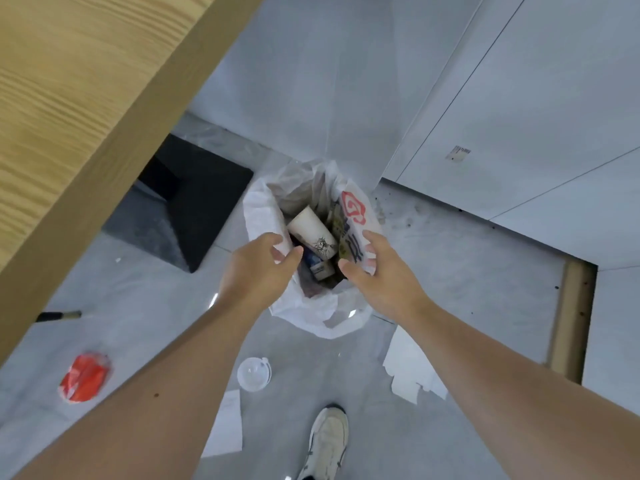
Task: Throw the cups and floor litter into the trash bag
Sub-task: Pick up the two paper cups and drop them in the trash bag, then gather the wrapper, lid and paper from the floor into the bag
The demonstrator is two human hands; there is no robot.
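At the trash bag (pixel 304 317) on the floor: left hand (pixel 263 261) pinched its left rim, right hand (pixel 377 268) gripped its right rim, paper cup (pixel 311 233) lay inside, clear lid (pixel 254 373), red wrapper (pixel 85 377) and torn paper (pixel 412 368) lay nearer than it.

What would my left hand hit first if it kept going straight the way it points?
Probably the white paper cup lying in the trash bag, just past the left hand; depth is unclear.
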